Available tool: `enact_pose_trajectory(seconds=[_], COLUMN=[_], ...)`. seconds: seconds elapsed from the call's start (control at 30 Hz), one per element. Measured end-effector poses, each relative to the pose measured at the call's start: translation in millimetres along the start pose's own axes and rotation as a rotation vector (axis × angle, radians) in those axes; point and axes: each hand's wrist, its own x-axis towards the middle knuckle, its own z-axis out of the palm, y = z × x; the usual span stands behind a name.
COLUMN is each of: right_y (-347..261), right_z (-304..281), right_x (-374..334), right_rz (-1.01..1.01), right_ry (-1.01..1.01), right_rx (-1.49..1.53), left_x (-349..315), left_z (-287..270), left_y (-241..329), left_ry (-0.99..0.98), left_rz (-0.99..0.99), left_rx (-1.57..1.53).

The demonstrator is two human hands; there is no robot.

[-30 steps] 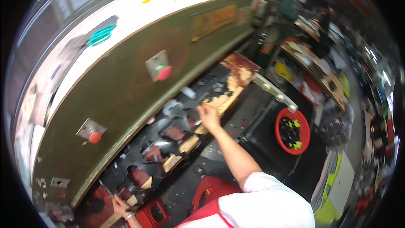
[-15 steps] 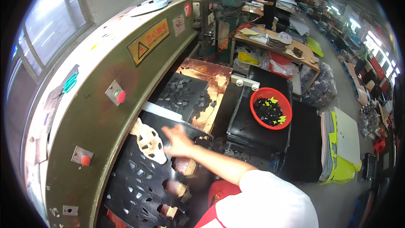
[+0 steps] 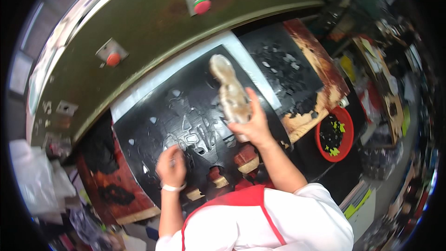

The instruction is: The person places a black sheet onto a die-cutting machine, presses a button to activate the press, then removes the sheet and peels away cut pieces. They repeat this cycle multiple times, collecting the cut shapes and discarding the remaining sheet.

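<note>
Fingers (image 3: 252, 100) of the right hand (image 3: 255, 128) held a beige sole-shaped form (image 3: 231, 90) near a glossy black sheet's (image 3: 197, 76) right edge; left hand's (image 3: 172, 166) blurred grip, by its front-left corner, was unclear

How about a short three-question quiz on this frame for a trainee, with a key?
1. Which hand holds the sole-shaped piece?
2. True or false: in the picture, the red bowl is to the right of the black sheet.
3. Fill in: the left hand has a ____ band at its wrist.

Key: 1. The right hand. 2. True. 3. White.
</note>
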Motion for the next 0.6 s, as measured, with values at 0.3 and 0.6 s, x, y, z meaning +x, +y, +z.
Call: enact_pose_trajectory(seconds=[0.3, 0.6], right_y=[-36.3, -41.2], right_z=[-67.0, -85.4], right_x=[13.8, 27.0], right_rz=[0.320, 0.436], right_ry=[0.047, -0.102], right_rx=[0.780, 1.022], left_x=[67.4, 91.0], left_z=[104.2, 139.4], left_y=[94.3, 122.2], left_ry=[-0.268, -0.369], left_rz=[0.685, 0.872], left_rx=[0.003, 0.014])
